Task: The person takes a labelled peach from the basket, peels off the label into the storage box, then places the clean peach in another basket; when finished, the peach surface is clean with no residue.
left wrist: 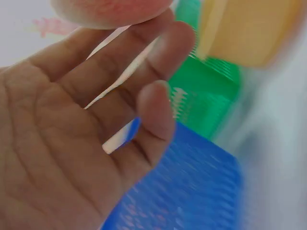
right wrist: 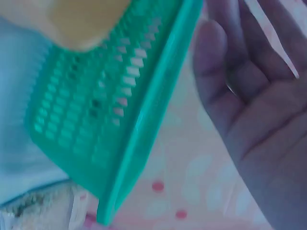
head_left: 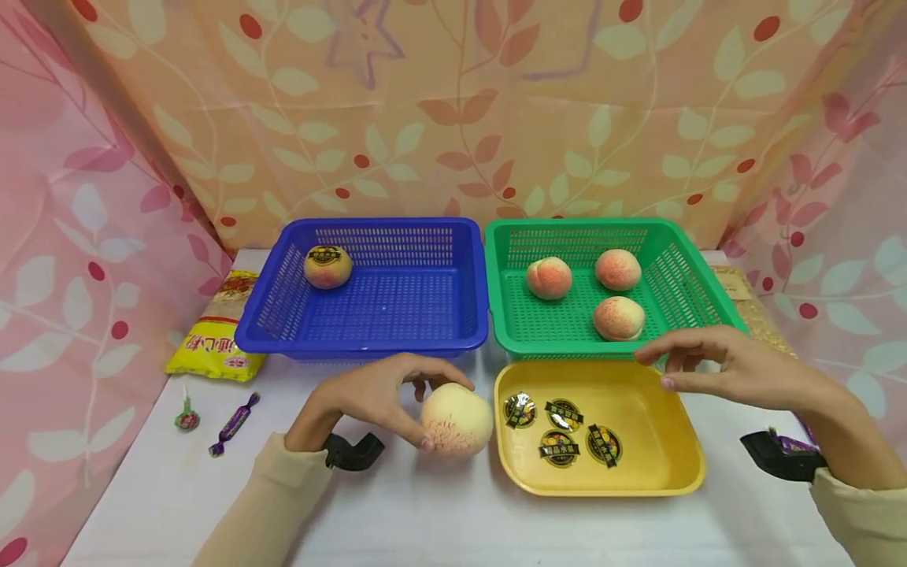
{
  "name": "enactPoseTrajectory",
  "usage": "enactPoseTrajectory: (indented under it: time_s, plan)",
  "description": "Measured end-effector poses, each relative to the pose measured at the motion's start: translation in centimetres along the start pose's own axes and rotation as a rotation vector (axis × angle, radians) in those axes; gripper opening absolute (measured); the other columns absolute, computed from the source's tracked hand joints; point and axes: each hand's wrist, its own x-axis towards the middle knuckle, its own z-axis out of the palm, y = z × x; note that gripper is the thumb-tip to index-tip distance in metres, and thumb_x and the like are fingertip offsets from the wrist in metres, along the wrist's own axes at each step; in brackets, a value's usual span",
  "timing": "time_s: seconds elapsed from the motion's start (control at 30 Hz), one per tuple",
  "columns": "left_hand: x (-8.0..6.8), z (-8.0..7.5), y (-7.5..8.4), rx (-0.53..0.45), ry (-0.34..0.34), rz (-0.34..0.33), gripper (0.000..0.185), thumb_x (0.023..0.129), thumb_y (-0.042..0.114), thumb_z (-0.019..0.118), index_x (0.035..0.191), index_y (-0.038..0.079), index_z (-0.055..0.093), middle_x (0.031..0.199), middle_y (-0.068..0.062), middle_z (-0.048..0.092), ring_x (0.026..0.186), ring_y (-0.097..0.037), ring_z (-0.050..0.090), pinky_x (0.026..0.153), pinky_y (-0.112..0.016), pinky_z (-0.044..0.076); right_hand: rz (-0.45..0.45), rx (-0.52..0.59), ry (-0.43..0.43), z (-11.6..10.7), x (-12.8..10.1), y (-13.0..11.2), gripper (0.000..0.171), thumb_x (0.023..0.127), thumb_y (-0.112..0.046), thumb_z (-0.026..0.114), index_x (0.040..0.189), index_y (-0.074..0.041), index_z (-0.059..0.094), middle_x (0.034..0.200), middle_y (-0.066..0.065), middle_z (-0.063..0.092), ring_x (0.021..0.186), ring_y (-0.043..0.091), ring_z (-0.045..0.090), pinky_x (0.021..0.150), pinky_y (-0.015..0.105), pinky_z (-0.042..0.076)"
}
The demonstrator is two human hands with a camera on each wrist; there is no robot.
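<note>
Beside the yellow tray, left hand round peach

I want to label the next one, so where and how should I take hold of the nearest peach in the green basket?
Probably from above. The nearest peach sits loose near the front wall of the green basket, apart from the other two peaches, so its round top and sides are free. The right hand hovers open just in front; reach over the rim and cup fingers around its widest part.
</note>
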Motion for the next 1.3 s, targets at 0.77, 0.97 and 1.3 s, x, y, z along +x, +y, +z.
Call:
enactPoseTrajectory:
  time_s: [0.77,0.97,1.3]
  plan:
    - [19.6,-5.7,2.1,0.057,0.124,-0.028,0.07,0.083,0.017,0.085,0.145,0.011,0.053,0.141,-0.008,0.058,0.117,-0.022,0.061,0.097,-0.031,0.053,0.387,-0.193,0.436,-0.9,-1.1,9.7,0.091,0.092,-0.041,0.071,0.163,-0.008,0.022,0.169,0.024,0.012,0.153,0.053,0.006,0.115,0.079,0.007]
    - [22.5,-5.4,1.4,0.079,0.061,-0.128,0.068,0.084,0.021,0.084,0.145,0.015,0.054,0.143,-0.008,0.058,0.129,-0.022,0.056,0.098,-0.032,0.051,0.398,-0.165,0.388,-0.9,-0.8,9.7,0.09,0.094,-0.042,0.069,0.161,-0.004,0.024,0.171,0.022,0.005,0.154,0.053,0.003,0.113,0.081,0.008]
    - [24.7,-4.7,1.4,0.129,-0.192,-0.457,0.068,0.089,0.032,0.079,0.15,0.03,0.049,0.148,-0.004,0.048,0.103,-0.039,0.071,0.081,-0.039,0.053,0.443,-0.14,0.361,-1.0,-1.0,9.2,0.089,0.095,-0.046,0.066,0.161,-0.005,0.024,0.172,0.019,-0.001,0.152,0.056,0.006,0.111,0.083,0.012]
